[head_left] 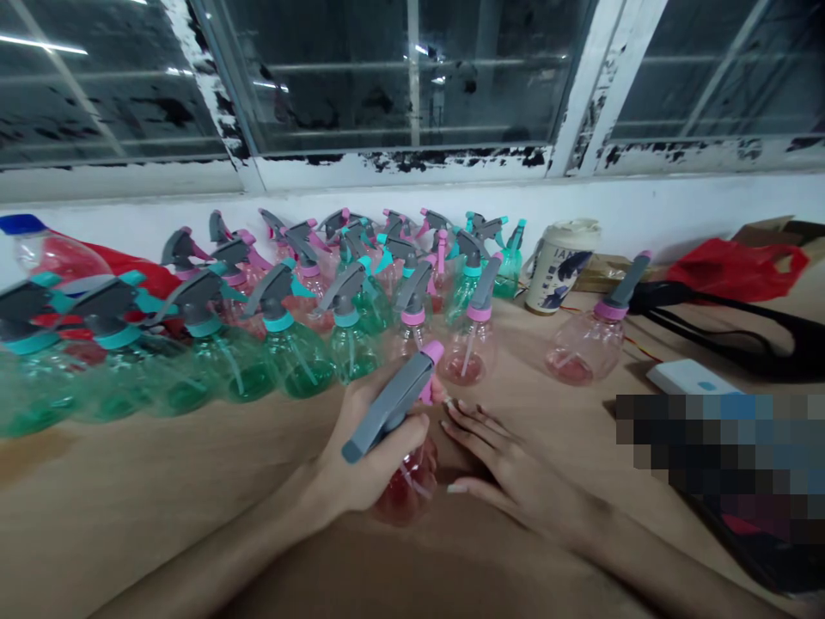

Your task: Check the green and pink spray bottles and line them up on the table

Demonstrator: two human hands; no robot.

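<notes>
My left hand [370, 451] is wrapped around the neck of a pink spray bottle [404, 494] with a grey and pink trigger head, near the front of the table. Red liquid and a dip tube show through its clear wall. Just right of it, my right hand [499, 460] rests with fingers stretched out, holding nothing. Its fingertips are close to the bottle; whether they touch it I cannot tell. Behind my hands stand a pink spray bottle [469, 348] and a green spray bottle [296, 361], part of a front row.
Several more green and pink spray bottles crowd toward the wall. One pink spray bottle [583, 344] stands apart at right, near a paper cup [559, 266], a black strap [741, 322], a white box [689, 380] and a red bag [735, 268]. A blue-capped bottle [48, 258] is far left.
</notes>
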